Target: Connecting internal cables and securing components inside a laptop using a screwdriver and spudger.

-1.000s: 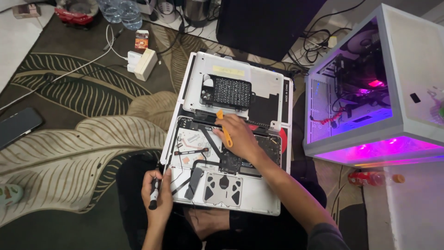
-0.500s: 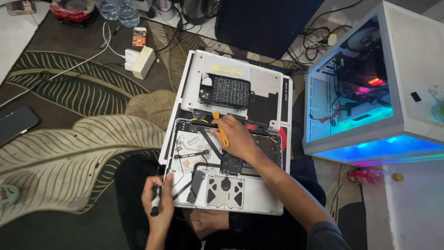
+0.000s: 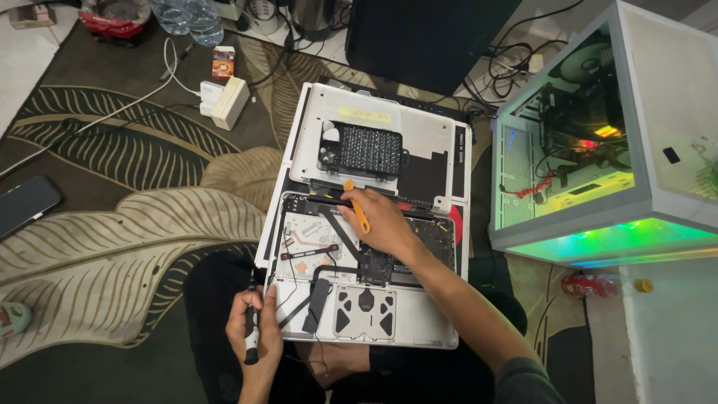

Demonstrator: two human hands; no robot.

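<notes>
We see an opened laptop (image 3: 419, 322) lying on the person's lap, its bottom cover removed so that the boards and cables inside are visible. The right hand (image 3: 378, 223) rests on the inner parts near the hinge side and grasps an orange pry tool (image 3: 357, 202), which points away from the person. The left hand (image 3: 254, 333) is at the near left corner of the laptop, clenched around a dark screwdriver (image 3: 251, 329) that stands almost upright. Behind the laptop lies its removed cover (image 3: 434, 135), and on it sits a black tray of screwdriver bits (image 3: 363, 150). To the right stands a white computer case (image 3: 636, 135) with green light inside. On the leaf-patterned carpet (image 3: 112, 247) to the left lie a phone (image 3: 26, 203) and a white power adapter (image 3: 228, 102).
</notes>
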